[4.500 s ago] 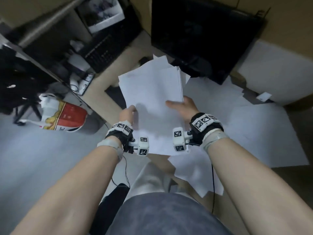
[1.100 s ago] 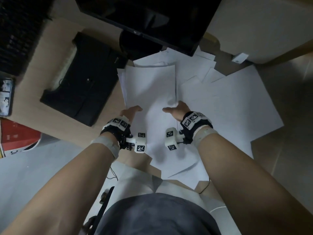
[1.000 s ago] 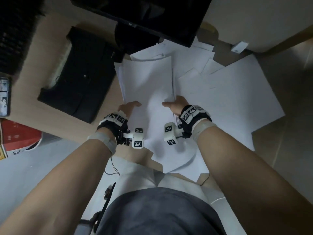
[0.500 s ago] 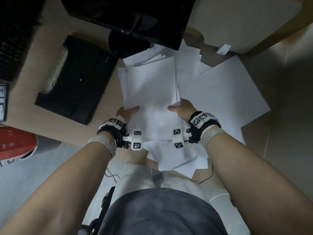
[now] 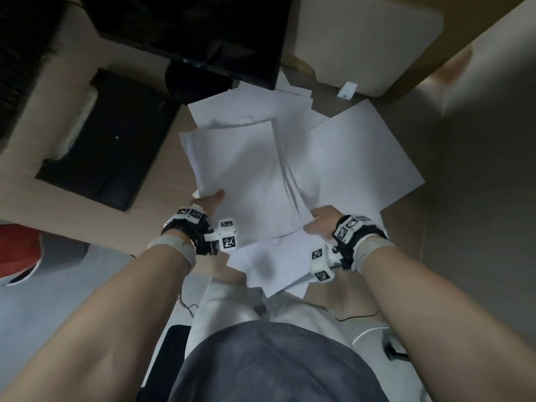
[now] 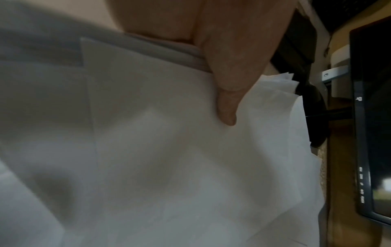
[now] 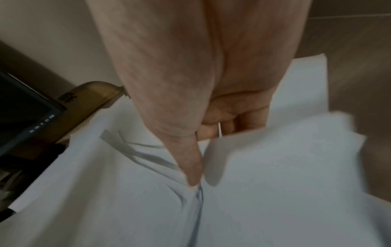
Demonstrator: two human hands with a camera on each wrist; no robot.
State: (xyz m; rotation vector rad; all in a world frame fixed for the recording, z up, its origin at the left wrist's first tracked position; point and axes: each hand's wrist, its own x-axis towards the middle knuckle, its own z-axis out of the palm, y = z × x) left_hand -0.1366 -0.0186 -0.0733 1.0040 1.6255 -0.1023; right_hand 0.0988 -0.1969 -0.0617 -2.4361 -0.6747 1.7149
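Note:
A stack of white paper (image 5: 243,175) is held over the desk between both hands. My left hand (image 5: 210,200) grips its near left edge, and the left wrist view shows the thumb (image 6: 228,100) lying on the top sheet (image 6: 169,158). My right hand (image 5: 319,220) holds the near right corner. Its thumb (image 7: 190,160) presses on top and its fingers (image 7: 232,123) curl under the sheets (image 7: 127,200). Along the right edge the sheets fan apart unevenly.
More loose white sheets (image 5: 359,158) lie spread on the wooden desk under and to the right of the stack. A dark monitor (image 5: 197,33) stands behind. A black flat device (image 5: 107,137) lies at the left, a small white tag (image 5: 346,89) at the back right.
My right hand has slid toward me and to the right, down to the stack's near right corner. The right edge of the sheets has fanned out. The left hand keeps its hold.

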